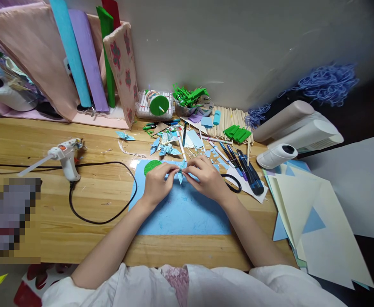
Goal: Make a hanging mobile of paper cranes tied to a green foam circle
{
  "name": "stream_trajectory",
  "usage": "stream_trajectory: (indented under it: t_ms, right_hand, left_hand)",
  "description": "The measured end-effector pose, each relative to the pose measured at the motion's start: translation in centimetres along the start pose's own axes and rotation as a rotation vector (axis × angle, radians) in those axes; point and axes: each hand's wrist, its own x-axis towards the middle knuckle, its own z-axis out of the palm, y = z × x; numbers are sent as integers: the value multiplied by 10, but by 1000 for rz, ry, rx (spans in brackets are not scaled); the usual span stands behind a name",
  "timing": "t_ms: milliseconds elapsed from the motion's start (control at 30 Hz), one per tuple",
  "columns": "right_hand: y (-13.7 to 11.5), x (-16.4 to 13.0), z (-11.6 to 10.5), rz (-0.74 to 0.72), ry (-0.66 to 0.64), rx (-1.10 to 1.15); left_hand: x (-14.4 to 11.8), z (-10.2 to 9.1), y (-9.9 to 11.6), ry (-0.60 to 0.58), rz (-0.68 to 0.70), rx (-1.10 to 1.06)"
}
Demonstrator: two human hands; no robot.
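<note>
together left hand [156, 184], right hand [206, 177] pinch small folded blue paper [180, 174].

- We have one view, worn on the head, looking forward and steeply down over our own forearms.
- It sits close above the desk [103, 200], facing the wall [238, 42] behind.

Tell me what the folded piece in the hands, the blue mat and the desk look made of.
Folded piece: thin pale-blue paper, sharply creased, pinched by left hand and right hand. Blue mat: matte card or paper, lightly scuffed. Desk: pale wood, visible grain, slight sheen, probably varnished.
</note>
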Motion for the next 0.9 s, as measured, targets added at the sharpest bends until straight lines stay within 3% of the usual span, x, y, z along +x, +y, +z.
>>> stream_trajectory:
  t_ms: [200,500,900]
  right_hand:
    - [0,-3,0,-73,-46,-109]
    - [3,-2,-2,167,71,202]
    - [4,1,-3,174,-15,230]
  left_hand:
    - [-1,2,0,6,-5,-9]
    - [-3,3,1,-5,19,-4]
    - [-5,3,0,-57,77,84]
